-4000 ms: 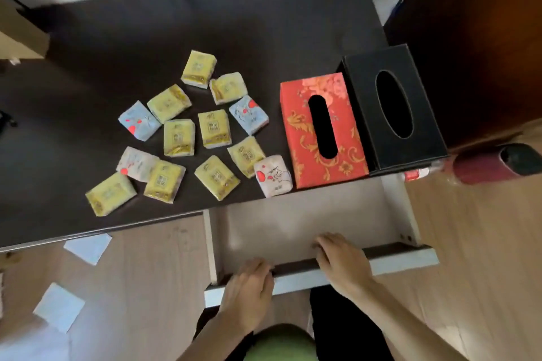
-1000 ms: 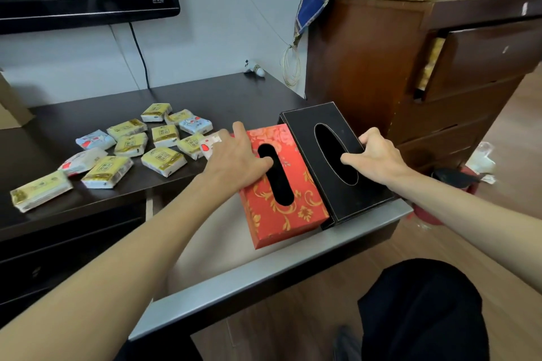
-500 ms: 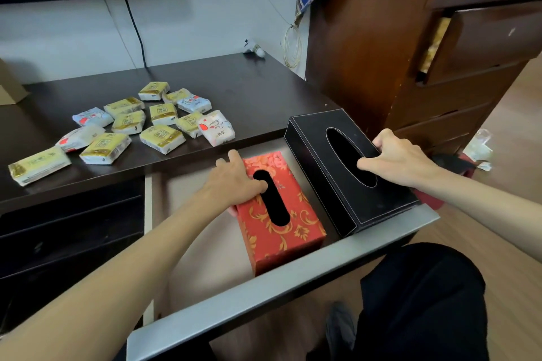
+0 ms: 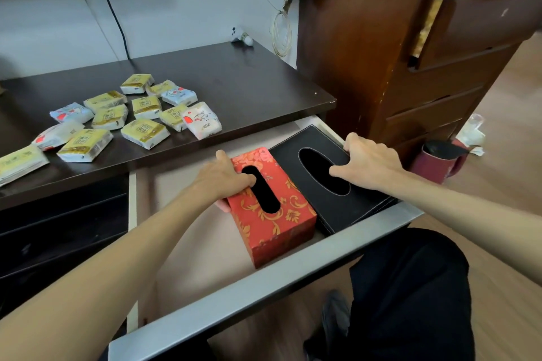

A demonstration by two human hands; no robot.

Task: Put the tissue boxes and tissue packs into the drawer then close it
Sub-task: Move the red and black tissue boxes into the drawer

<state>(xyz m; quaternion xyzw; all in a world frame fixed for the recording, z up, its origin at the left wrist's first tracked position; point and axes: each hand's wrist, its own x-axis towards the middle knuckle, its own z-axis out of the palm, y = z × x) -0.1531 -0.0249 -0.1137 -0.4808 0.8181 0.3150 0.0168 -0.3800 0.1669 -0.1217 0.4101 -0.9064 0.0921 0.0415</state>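
**Drawer (image 4: 264, 287) loading**

Your left hand (image 4: 225, 179) grips the red floral box (image 4: 281, 214), fingers curled over its top, inside the drawer. Your right hand (image 4: 366, 164) clamps the black stitched box (image 4: 331, 208) alongside, fingers curled. Soft rectangular packs (image 4: 143, 132) lie above the drawer.

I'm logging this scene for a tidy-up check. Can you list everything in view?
Yellow tissue packs: nine, yellow, desk top.
White tissue packs: four, white with red print, desk top.
Red tissue box: one, red and gold, in drawer.
Black tissue box: one, black, in drawer, right of red.
Drawer: one, grey front, open.
Desk: one, dark brown.
Chest of drawers: one, brown, right.
Left hand: grips red tissue box.
Right hand: grips black tissue box.
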